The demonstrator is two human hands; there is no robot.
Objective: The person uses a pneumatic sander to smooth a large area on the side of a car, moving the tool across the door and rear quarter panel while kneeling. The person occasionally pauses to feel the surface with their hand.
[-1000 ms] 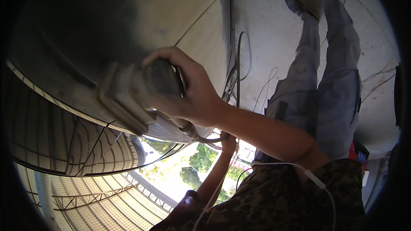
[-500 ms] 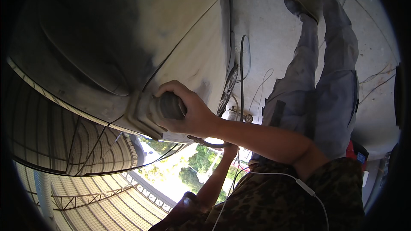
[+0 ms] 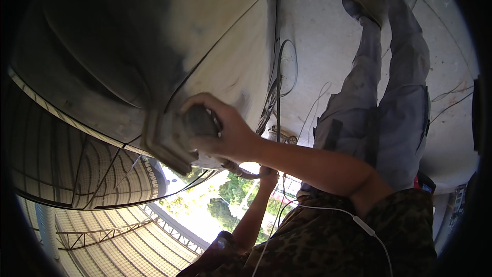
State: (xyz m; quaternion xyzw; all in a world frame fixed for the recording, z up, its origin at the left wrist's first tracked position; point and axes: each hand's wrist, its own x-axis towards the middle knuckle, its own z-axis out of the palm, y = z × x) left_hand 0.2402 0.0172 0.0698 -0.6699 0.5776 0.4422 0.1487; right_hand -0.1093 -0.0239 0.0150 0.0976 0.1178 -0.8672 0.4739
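Observation:
My right hand (image 3: 230, 128) is wrapped over the round dark top of a power sander (image 3: 200, 123). The sander's flat rectangular pad (image 3: 166, 143) faces a car body panel (image 3: 220, 46) with patchy beige and dark grey areas, beside a panel seam. Whether the pad touches the surface I cannot tell. A dark hose (image 3: 246, 174) runs back from the sander below my right wrist. My left hand (image 3: 268, 178) is closed round this hose, its fingers partly hidden. Both my arms reach across from the camouflage shirt.
Dark car glass (image 3: 61, 159) curves along the left. Black looped hoses (image 3: 279, 72) and thin cables lie on the grey concrete floor (image 3: 318, 36). A metal fitting with a round gauge (image 3: 292, 139) is near my thigh. A white cable (image 3: 364, 224) hangs across my shirt.
My right hand and the sander have shifted a little left along the car, the pad swinging slightly. My left hand and the hose have moved slightly left too.

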